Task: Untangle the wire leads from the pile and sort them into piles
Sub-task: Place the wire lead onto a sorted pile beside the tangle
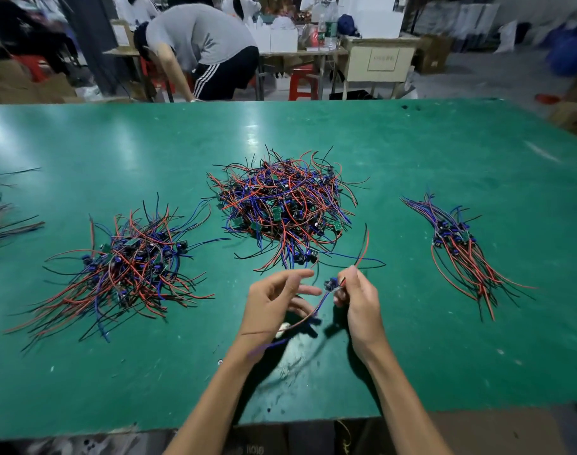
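Forearms: yours come in low over the near edge of the green table [83, 372], and both hands meet just in front of the middle heap.
Right hand [357, 300]: you're pinching one wire lead [330, 285] by its small dark part, red and black tails rising above your fingers.
Left hand [274, 302]: fingers loose and spread, gripping nothing firmly; the lead's lower wires trail across your palm and wrist.
Tangled pile [282, 208]: dead centre, just beyond your fingertips, plenty left in it.
Sorted piles: a loose one on the left [129, 267], a neat combed one on the right [458, 247].
Tip: run your left fingers down the tails to straighten them, then lay the lead parallel with its matching pile.
Writing: a sign on the cream cabinet [379, 57] behind, too blurred to read.
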Demonstrator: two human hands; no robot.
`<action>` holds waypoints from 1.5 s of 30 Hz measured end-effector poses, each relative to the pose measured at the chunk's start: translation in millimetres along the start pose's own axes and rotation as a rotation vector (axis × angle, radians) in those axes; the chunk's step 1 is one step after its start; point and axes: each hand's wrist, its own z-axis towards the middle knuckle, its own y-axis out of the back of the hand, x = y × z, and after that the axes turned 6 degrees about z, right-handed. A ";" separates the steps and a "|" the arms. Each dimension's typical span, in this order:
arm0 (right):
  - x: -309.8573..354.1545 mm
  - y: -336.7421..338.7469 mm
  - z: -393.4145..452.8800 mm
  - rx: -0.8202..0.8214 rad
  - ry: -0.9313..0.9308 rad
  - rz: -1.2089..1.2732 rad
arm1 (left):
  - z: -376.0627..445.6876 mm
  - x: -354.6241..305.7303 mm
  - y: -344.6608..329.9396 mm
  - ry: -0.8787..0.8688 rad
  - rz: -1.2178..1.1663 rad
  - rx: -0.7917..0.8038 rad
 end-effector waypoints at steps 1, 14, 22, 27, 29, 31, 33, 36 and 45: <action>-0.1 0.1 -1.6 0.029 0.010 -0.060 | 0.1 -1.9 1.9 0.048 -0.014 0.067; 2.5 -1.2 -6.3 -0.004 0.215 -0.353 | 2.7 -9.4 7.9 0.170 0.047 0.301; 0.9 -2.1 -2.7 0.090 0.229 -0.406 | 4.5 -2.7 -6.3 0.206 0.051 0.318; 4.0 -6.0 -5.7 0.162 0.164 -0.323 | 6.2 8.8 -8.9 0.177 0.016 0.208; 4.4 -7.2 -7.0 0.179 0.166 -0.310 | 6.9 11.7 -7.2 0.175 0.002 0.196; 4.6 -8.3 -7.6 0.186 0.183 -0.329 | 6.7 13.3 -4.9 0.169 0.008 0.206; 5.2 -9.9 -9.2 0.167 0.186 -0.345 | 4.6 15.7 -4.1 0.140 0.051 0.220; 5.6 -10.8 -12.4 0.114 0.176 -0.333 | 0.8 18.2 -7.0 0.085 0.135 0.200; 10.7 -5.4 -4.5 -0.169 0.054 -0.012 | -5.1 16.2 -11.0 0.013 0.313 0.251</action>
